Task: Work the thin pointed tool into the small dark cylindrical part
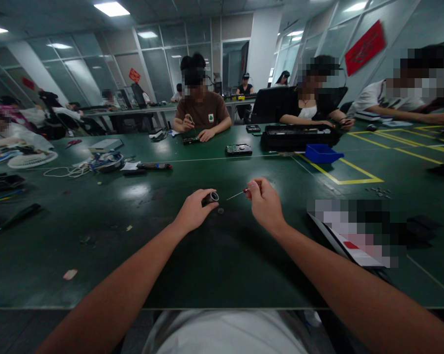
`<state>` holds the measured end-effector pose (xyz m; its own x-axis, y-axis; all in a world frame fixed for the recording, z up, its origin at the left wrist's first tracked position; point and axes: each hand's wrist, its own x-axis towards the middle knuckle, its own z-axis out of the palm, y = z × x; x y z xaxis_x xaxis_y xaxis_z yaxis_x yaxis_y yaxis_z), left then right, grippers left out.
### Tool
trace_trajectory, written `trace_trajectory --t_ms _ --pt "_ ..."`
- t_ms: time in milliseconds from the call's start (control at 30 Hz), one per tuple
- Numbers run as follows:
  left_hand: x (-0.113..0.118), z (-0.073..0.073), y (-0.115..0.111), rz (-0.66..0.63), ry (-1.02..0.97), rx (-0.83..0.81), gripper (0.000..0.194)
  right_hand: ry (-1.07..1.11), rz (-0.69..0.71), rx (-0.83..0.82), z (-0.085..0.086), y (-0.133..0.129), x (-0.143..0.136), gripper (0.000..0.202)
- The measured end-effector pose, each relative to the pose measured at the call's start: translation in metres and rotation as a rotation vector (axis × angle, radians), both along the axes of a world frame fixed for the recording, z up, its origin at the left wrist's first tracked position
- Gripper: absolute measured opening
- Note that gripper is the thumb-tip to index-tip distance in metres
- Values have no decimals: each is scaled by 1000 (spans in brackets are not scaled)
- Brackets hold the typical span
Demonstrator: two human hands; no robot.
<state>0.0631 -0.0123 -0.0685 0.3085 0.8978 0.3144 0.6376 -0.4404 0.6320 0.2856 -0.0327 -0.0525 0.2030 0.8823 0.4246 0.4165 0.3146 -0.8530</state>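
My left hand [195, 212] is closed around a dark cylindrical part [211, 197] whose round, hollow-looking end faces right. Its far end is hidden by my fingers. In my right hand [264, 201] is a thin screwdriver [237, 194] with a red handle, its metal shaft pointing left and slightly down. The tip is a short way to the right of the cylinder, apart from it. On the green table [222, 275], just below the cylinder, lies a small round grey piece [221, 211].
A tablet-like device [340, 236], partly blurred out, lies right of my right arm. Farther off are a circuit-board drive [238, 149], a blue bin [323, 154], a dark-handled tool [153, 166] and tangled cables [106, 162]. Small screws [378, 191] lie right. Several people sit across the table.
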Motion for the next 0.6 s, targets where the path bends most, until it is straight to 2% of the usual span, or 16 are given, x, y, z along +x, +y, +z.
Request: trace_trajectory --t_ms 133,267,333,400,500,600 --pt "-1 -4 5 46 -240 -85 34 2 -8 -2 0 0 0 24" --pt "-1 -9 12 33 -503 -221 43 27 13 10 -1 0 0 24" --pt "-1 -8 11 16 -565 -282 46 38 20 13 -2 0 0 24" --pt "1 -4 6 11 -502 -298 42 39 23 15 -2 0 0 25" --pt "5 5 -6 1 -211 -222 34 32 24 23 -2 0 0 24" --pt "12 10 -17 -99 56 -133 29 21 20 26 -2 0 0 24"
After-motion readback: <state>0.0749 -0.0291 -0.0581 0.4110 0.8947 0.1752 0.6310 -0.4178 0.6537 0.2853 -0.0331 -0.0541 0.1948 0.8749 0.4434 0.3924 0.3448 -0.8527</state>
